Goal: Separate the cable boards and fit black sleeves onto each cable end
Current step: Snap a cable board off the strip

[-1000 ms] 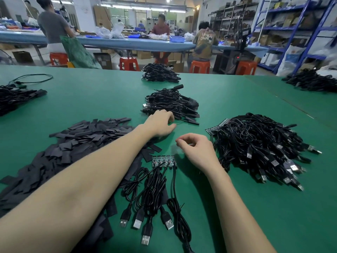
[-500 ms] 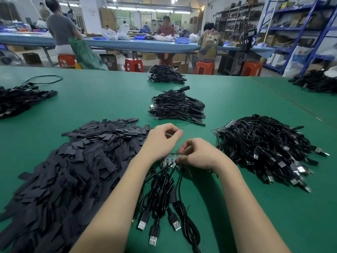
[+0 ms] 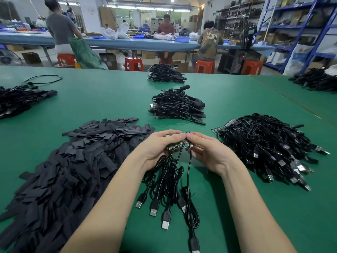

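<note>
Gripping a strip of joined cable boards (image 3: 177,141) from either side, the left hand (image 3: 157,149) and right hand (image 3: 207,152) meet fingertip to fingertip just above the green table (image 3: 109,99); black USB cables (image 3: 169,189) hang from the strip down onto the table; a heap of black sleeves (image 3: 69,161) lies to the left; a pile of unprocessed cables (image 3: 264,145) sits to the right; a finished bundle (image 3: 177,105) lies beyond the hands.

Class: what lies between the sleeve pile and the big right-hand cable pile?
Head view: both hands, left and right, gripping the board strip.
</note>
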The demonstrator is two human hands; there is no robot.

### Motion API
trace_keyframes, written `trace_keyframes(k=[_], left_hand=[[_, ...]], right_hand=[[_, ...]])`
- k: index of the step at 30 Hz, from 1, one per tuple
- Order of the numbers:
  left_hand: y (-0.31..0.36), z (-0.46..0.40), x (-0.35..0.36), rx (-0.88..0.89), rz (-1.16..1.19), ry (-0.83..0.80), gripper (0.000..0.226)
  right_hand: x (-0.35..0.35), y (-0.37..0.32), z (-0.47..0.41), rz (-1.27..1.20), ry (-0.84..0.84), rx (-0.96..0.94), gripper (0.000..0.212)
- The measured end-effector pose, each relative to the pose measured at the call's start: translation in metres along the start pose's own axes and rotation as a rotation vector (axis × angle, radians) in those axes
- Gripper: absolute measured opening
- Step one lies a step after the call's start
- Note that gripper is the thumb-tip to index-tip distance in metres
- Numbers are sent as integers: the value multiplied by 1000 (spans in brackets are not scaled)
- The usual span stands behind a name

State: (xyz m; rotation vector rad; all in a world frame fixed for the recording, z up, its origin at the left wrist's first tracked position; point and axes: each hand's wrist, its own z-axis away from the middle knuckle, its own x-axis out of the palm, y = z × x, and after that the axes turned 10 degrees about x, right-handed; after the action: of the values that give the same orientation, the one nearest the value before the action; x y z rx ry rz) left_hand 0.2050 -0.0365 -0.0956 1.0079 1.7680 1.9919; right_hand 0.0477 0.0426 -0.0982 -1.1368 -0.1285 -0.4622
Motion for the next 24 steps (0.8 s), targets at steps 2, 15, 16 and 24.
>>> trace_keyframes(k=[2, 15, 16, 24], left_hand=[[0, -1, -1, 6, -9, -11, 33], [1, -1, -12, 21, -77, -38, 10], [-1, -2, -14, 75, -246, 50, 9], [-12, -9, 13, 458, -592, 214, 3]], right_hand=[[1, -1, 1, -42, 0, 25, 9], [9, -9, 15, -256, -126, 72, 21], [5, -12, 17, -193, -100, 54, 24], [4, -23, 16, 117, 177, -93, 15]])
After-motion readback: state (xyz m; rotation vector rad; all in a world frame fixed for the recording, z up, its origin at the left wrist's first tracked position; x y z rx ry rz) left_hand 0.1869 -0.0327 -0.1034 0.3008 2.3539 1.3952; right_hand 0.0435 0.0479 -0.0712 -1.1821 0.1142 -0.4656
